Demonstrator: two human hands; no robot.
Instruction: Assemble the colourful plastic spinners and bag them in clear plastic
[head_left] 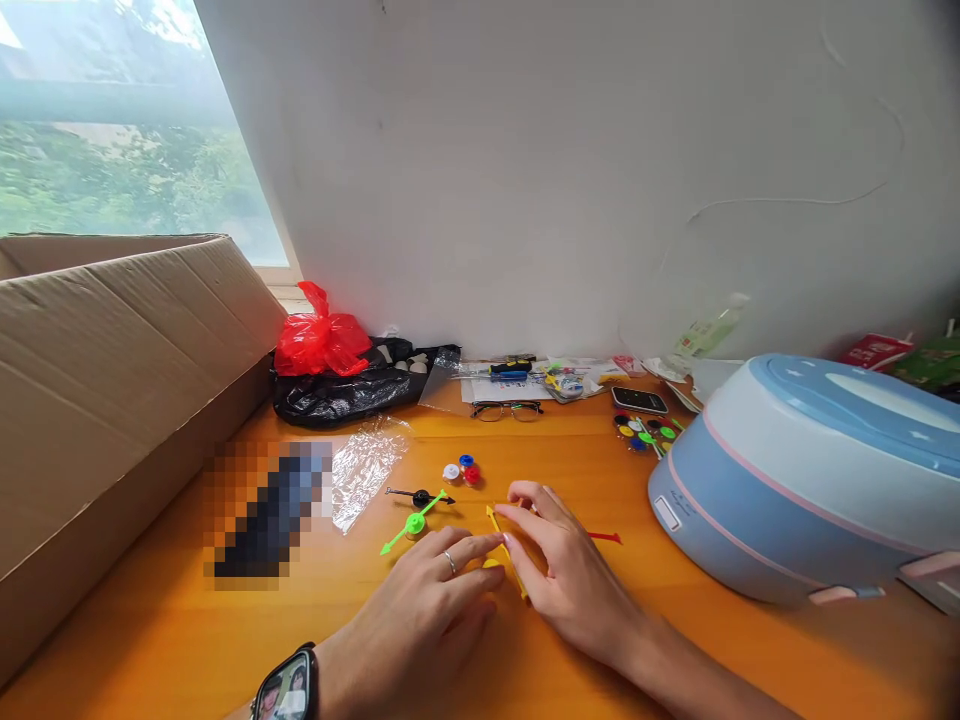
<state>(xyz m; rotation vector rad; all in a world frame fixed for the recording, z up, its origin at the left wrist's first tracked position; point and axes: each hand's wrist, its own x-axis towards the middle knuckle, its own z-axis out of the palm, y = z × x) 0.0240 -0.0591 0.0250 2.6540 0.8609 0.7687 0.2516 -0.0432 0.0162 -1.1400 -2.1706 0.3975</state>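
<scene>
My left hand (pixel 442 592), with a ring and a dark-screened watch, curls round a small yellow round piece (pixel 493 563); its index fingertip meets a yellow plastic arrow (pixel 514 572). The thumb is mostly hidden. From the other side, my right hand (pixel 574 565) grips that arrow between thumb and index finger. Left of the hands lie a green arrow (pixel 429 517) with a round green knob and a black arrow (pixel 405 492) with a black knob. A red arrow (pixel 604 537) sticks out beyond my right hand. White (pixel 450 472), blue (pixel 466 461) and red (pixel 472 476) knobs lie farther back.
A cardboard box (pixel 135 380) borders the left side, a blue-and-white appliance (pixel 780 480) the right. At the back are a red bag (pixel 322 335), glasses (pixel 507 410), screwdrivers (pixel 511 370), a small dark-screened device (pixel 639 400) and several coloured discs (pixel 645 436). Clear film (pixel 367 470) lies left.
</scene>
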